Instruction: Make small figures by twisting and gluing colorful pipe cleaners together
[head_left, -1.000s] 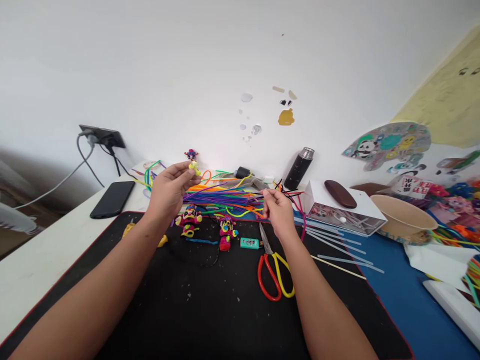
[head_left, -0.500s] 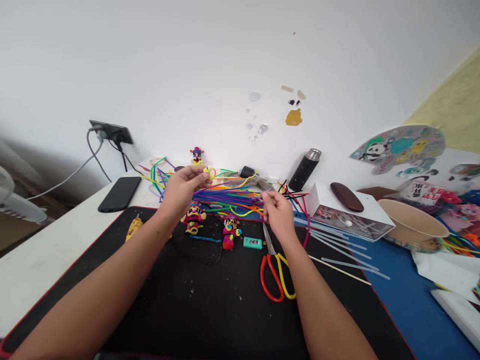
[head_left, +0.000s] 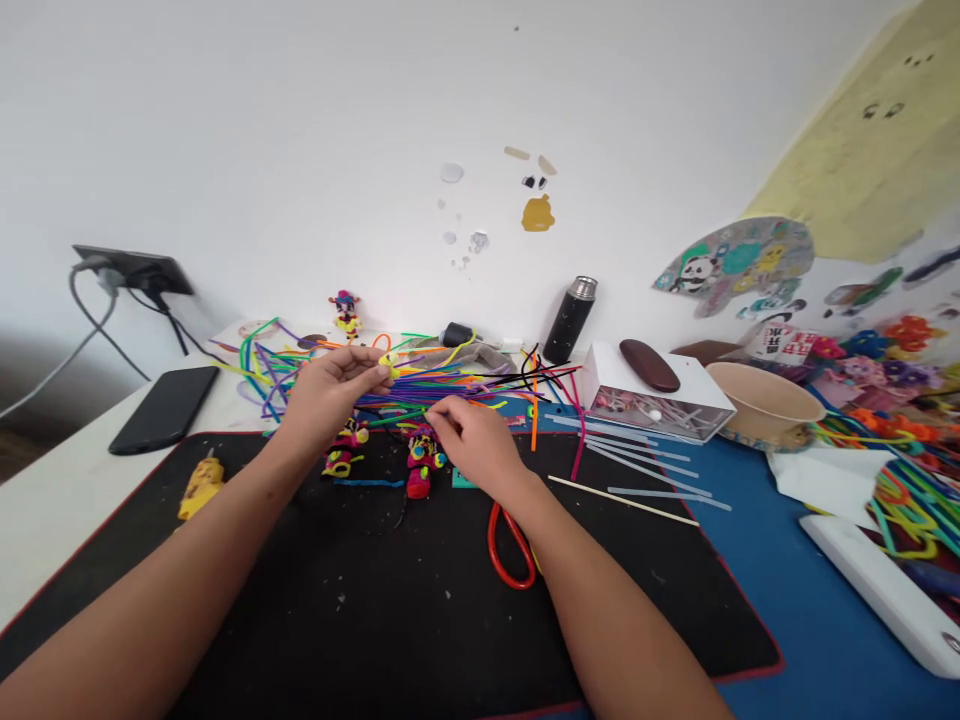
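My left hand (head_left: 326, 392) is raised above the black mat (head_left: 390, 600), fingers pinched on a small yellow pipe-cleaner piece (head_left: 390, 363). My right hand (head_left: 476, 445) reaches left and down, fingers curled over a pink and yellow pipe-cleaner figure (head_left: 421, 462); whether it grips it is unclear. A second figure (head_left: 341, 452) lies under my left hand. Behind both hands spreads a pile of coloured pipe cleaners (head_left: 420, 380). The red-handled scissors (head_left: 510, 545) lie partly hidden under my right wrist.
A black phone (head_left: 163, 408) and a yellow glue gun (head_left: 201, 483) lie at the left. A black flask (head_left: 570, 320), a white box (head_left: 652, 400) with a dark case, clear glue sticks (head_left: 637, 465), a paper bowl (head_left: 761, 415) and craft clutter fill the right.
My right hand moved left and down from above the scissors to the pink figure. My left hand kept its yellow piece. The camera view shifted to the right.
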